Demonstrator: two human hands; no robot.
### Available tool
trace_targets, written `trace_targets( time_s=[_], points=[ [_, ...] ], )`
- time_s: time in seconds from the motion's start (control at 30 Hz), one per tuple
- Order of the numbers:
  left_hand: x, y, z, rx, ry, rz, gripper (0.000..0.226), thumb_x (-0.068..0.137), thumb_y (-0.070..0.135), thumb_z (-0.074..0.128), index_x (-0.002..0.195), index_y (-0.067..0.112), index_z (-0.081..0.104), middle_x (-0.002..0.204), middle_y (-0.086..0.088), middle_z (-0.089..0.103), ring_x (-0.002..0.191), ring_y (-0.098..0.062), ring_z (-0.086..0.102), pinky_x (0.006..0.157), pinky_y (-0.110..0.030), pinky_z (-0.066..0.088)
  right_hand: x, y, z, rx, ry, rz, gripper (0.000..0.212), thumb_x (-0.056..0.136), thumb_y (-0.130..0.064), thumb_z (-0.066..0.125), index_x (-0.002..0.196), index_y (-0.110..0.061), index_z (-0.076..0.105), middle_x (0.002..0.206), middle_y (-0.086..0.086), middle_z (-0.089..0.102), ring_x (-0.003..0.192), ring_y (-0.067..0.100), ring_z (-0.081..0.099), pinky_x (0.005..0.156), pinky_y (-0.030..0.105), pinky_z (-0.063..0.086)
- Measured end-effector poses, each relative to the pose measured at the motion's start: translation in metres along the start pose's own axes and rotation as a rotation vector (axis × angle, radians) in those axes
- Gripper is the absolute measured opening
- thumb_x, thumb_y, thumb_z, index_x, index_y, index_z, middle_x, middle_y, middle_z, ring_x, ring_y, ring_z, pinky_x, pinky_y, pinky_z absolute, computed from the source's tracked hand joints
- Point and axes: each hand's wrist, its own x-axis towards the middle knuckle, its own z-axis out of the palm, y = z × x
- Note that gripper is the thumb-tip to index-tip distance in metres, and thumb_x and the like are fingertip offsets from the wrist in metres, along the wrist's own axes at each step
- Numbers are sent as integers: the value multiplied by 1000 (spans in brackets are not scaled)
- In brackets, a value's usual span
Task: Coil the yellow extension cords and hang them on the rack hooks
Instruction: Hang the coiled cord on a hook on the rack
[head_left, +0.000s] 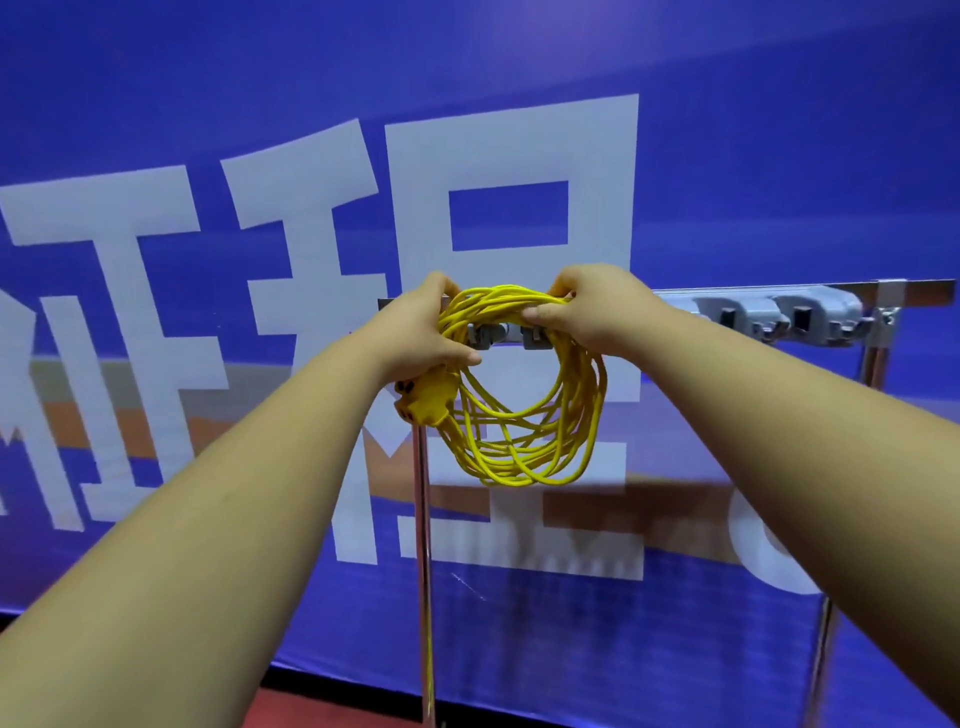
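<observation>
Head cam: my left hand (415, 332) & right hand (587, 306) are curling fingers round yellow cord coil (524, 415) (messy loops, socket end (423, 402) dangling) by rack hooks (802, 314); blue banner (779, 156) in bg.

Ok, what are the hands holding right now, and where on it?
Both grip the coiled yellow extension cord at the top of its loops: left hand on the left side, right hand on the right.

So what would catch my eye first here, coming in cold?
The bright yellow cord coil at centre stands out, its top gripped by the left hand and the right hand, held up at the grey hook rack. Behind, a blue banner with huge white characters fills the view.
</observation>
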Motion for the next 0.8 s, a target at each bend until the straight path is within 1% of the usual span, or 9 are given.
trace_targets(
  time_s=[0.1, 0.23, 0.37, 0.43, 0.5, 0.6, 0.7, 0.77, 0.8],
  points=[
    [-6, -5, -2, -41, -18, 25, 81, 82, 45, 85, 146, 34, 36, 143, -3, 54, 113, -26, 61, 82, -36, 59, 0, 7, -1, 43, -22, -23, 49, 95, -65, 63, 112, -19, 65, 95, 6, 69, 88, 22, 65, 67, 34, 52],
    [-13, -10, -4, -113, 11, 25, 80, 85, 45, 82, 149, 42, 34, 131, 3, 53, 110, -25, 63, 82, -36, 60, -4, 16, -1, 58, -8, -102, 43, 100, -63, 58, 112, -23, 67, 96, 0, 68, 90, 22, 65, 63, 32, 45],
    [-15, -8, -2, -142, 53, 59, 70, 91, 40, 77, 148, 46, 37, 126, 9, 52, 110, -20, 61, 78, -27, 54, -10, 18, 2, 136, 40, -109, 41, 103, -52, 61, 136, -26, 59, 120, -6, 62, 103, 20, 63, 65, 23, 45],
    [-14, -6, -1, -151, 64, 81, 64, 94, 40, 75, 147, 47, 39, 127, 8, 54, 111, -20, 60, 81, -29, 54, -9, 15, 4, 224, 41, -57, 36, 102, -45, 65, 132, -25, 59, 120, -4, 64, 104, 20, 64, 64, 22, 46],
    [-14, -5, 1, -164, 74, 95, 58, 96, 42, 71, 145, 48, 41, 131, 6, 56, 113, -20, 60, 86, -34, 58, -6, 11, 5, 341, 62, 25, 29, 98, -41, 72, 121, -23, 64, 114, -1, 69, 102, 21, 67, 68, 29, 53],
    [-14, -5, 6, -192, 118, 111, 39, 102, 44, 61, 138, 50, 49, 128, 6, 60, 114, -20, 62, 89, -38, 60, -4, 4, 5, 365, 82, 88, 21, 97, -35, 75, 110, -20, 67, 103, 4, 72, 96, 23, 71, 70, 34, 55],
    [-15, -4, 11, -213, 167, 90, 32, 105, 40, 56, 137, 47, 54, 125, 7, 60, 111, -19, 62, 84, -33, 58, -5, -3, 7, 325, 92, 110, 20, 99, -33, 73, 111, -19, 65, 103, 6, 72, 98, 26, 70, 77, 38, 59],
    [-16, -3, 13, -232, 186, 81, 32, 105, 40, 57, 136, 47, 55, 124, 6, 61, 111, -19, 63, 86, -34, 59, -6, -1, 9, 344, 86, 113, 21, 100, -32, 73, 114, -20, 64, 106, 6, 72, 100, 26, 70, 83, 41, 61],
    [-16, -2, 14, -232, 191, 75, 32, 104, 40, 58, 136, 47, 56, 124, 6, 62, 110, -19, 63, 86, -35, 60, -7, 1, 8, 369, 69, 113, 22, 99, -32, 73, 116, -21, 64, 108, 5, 72, 100, 25, 70, 82, 40, 61]
  ],
)
